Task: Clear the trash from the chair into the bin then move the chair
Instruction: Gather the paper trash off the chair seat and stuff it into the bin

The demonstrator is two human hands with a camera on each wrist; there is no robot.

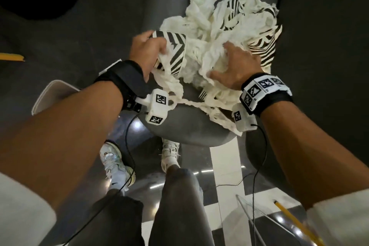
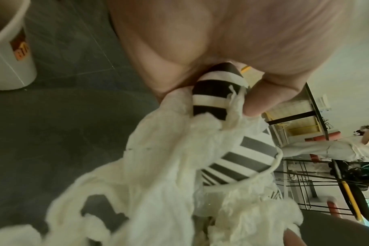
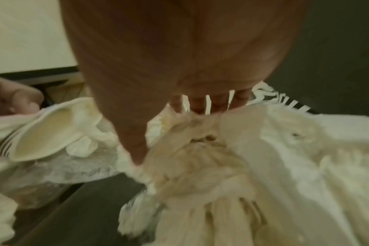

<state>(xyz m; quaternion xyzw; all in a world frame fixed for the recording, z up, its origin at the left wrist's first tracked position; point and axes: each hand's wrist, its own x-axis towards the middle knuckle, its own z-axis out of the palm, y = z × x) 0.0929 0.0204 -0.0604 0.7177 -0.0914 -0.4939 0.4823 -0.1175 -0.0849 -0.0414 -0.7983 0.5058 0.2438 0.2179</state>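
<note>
A heap of torn white tissue and crushed black-and-white striped paper cups lies on the grey chair seat. My left hand grips one striped cup at the heap's left side; the left wrist view shows the cup pinched between thumb and fingers with tissue hanging from it. My right hand is spread over the tissue in the middle of the heap, fingers curling into it; in the right wrist view its fingers dig into the tissue. Another striped cup lies by its fingertips.
A white bin stands on the floor left of the chair, under my left forearm; it shows as a bin in the left wrist view. Dark chair back and armrests surround the seat. My feet and trailing cables are below on the glossy floor.
</note>
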